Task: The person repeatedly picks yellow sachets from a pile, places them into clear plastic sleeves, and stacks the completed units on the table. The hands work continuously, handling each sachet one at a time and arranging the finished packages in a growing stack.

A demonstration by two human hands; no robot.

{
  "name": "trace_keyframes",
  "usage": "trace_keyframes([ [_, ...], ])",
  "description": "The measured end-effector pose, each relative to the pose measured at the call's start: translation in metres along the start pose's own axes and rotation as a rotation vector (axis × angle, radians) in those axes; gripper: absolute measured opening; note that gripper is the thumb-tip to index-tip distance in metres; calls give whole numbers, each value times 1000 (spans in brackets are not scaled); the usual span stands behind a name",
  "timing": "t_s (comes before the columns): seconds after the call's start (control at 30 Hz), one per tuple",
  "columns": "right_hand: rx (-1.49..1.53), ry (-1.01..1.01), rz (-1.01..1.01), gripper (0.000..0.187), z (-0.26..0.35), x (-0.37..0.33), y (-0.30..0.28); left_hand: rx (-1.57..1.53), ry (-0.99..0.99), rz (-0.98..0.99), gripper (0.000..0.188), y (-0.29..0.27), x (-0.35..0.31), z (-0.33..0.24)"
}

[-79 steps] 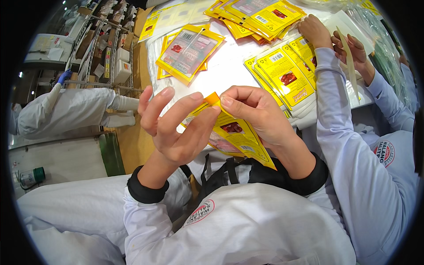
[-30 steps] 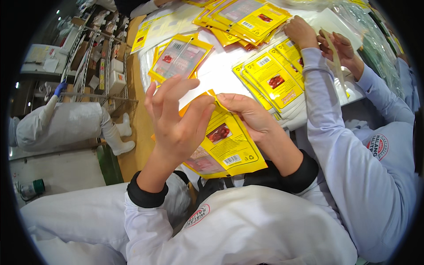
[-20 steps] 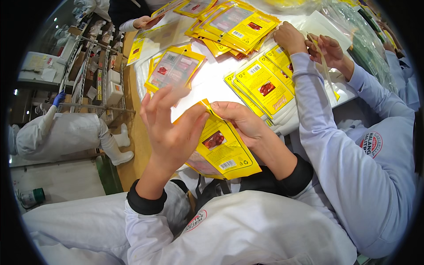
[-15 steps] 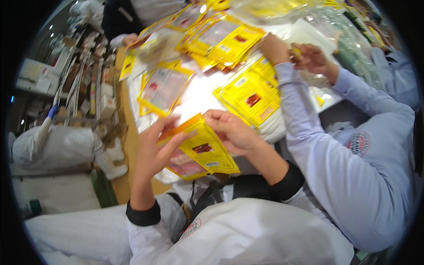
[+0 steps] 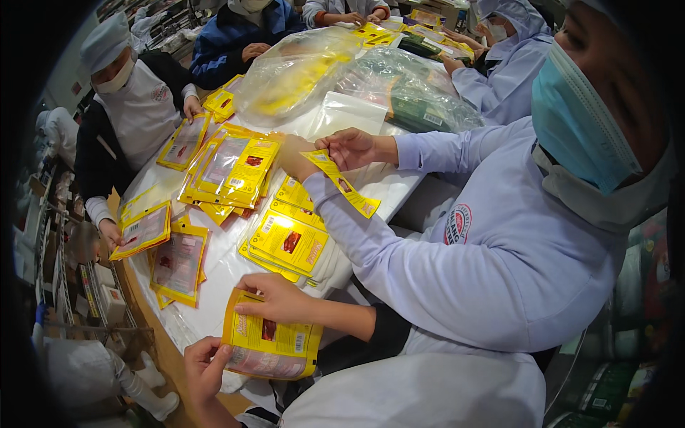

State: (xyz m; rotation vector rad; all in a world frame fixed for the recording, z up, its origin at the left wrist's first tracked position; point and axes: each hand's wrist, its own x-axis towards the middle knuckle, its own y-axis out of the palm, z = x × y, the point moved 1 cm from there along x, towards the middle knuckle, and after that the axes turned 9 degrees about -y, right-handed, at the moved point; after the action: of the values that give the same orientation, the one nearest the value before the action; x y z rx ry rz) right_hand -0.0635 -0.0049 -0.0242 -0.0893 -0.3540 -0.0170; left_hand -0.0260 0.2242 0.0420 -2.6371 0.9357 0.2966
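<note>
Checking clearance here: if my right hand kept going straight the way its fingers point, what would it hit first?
The right hand pinches the yellow pouch, fingers aimed left. Going on, it would likely meet the pouch pile on the table, though depth is unclear.

Both hands are bare: no gloves, rings or wristbands are visible on the left hand [image 5: 205, 369] or the right hand [image 5: 280, 298].

The right forearm is uncovered from the wrist back to a dark, close-fitting black inner cuff [image 5: 383, 334]. Behind this cuff begins the loose white fabric outer sleeve [image 5: 457, 332], which is smooth and shows soft folds.

The white fabric coat front [image 5: 421, 392] fills the lower edge of the view. It is plain, without visible buttons or markings there.

The left wrist leaves the picture at the lower edge, so its sleeve cannot be told.
</note>
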Motion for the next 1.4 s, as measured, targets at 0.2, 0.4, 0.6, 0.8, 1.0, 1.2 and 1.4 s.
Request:
trace_keyframes([
  [0.2,-497,-439,-209,40,29,-7,21,-91,88,-184,15,17,4,-5],
  [0.4,-337,-607,-217,37,46,0,28,-262,211,-211,18,21,-1,0],
  [0.6,-322,-658,-322,30,53,-1,11,-324,285,-188,17,49,5,-28],
  [0.8,-216,-481,-245,28,54,-7,10,-211,370,-211,17,51,4,-25],
  [1.0,-438,-657,-235,31,52,-2,3,-267,310,-214,15,61,1,-30],
  [1.2,-359,-542,-227,24,58,-7,4,-437,268,-211,16,59,3,-20],
  [1.4,-321,-494,-235,18,60,-8,4,-389,272,-264,15,62,5,-19],
])
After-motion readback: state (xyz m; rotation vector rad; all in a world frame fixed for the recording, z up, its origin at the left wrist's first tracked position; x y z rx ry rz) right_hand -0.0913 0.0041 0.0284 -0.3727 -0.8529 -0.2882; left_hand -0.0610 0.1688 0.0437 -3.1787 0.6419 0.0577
